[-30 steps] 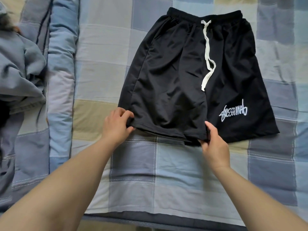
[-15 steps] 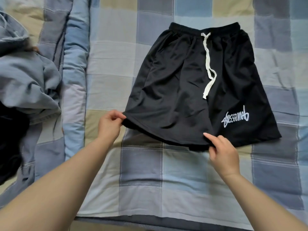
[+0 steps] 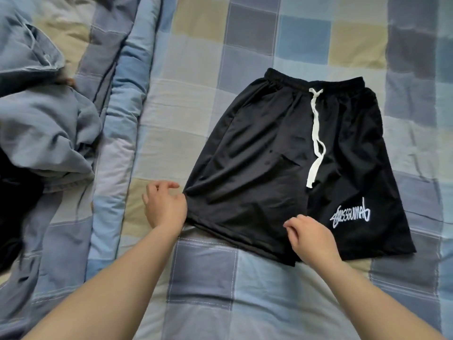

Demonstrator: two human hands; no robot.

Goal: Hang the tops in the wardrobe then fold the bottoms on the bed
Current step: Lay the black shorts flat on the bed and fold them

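Bare left hand: our left hand [image 3: 165, 208] lay at the outer hem corner of the near leg, fingers loosely curled; the thumb side touched the cloth, but we could not tell whether it pinched the corner or had let go.
Bare right hand: our right hand [image 3: 312, 238] sat over the inner hem of that leg, fingers curled down onto the fabric; a grip was hidden under the knuckles, so we could not call it grasping or released.
Change at the hands: half a second before, both hands plainly pinched the hem and held it a little off the bed; by this moment the hem lay down and the fingers had slackened.
Shorts: the black shorts [image 3: 282, 155] lay spread face up on the bed, waistband away from us, legs toward us, white drawstring [image 3: 316, 143] trailing down the middle, white logo [image 3: 351, 215] on the right leg.
Change in the shorts: the leg we had tugged showed fewer ripples and lay flatter than a second earlier.
Bed: checked quilt [image 3: 208, 278] under everything.
Further out: a rumpled blue-grey garment [image 3: 44, 128] lay well apart at the left, a dark one [image 3: 14, 217] beside it.
Meaning for the task: we judged the smoothing finished and the first fold not yet made.
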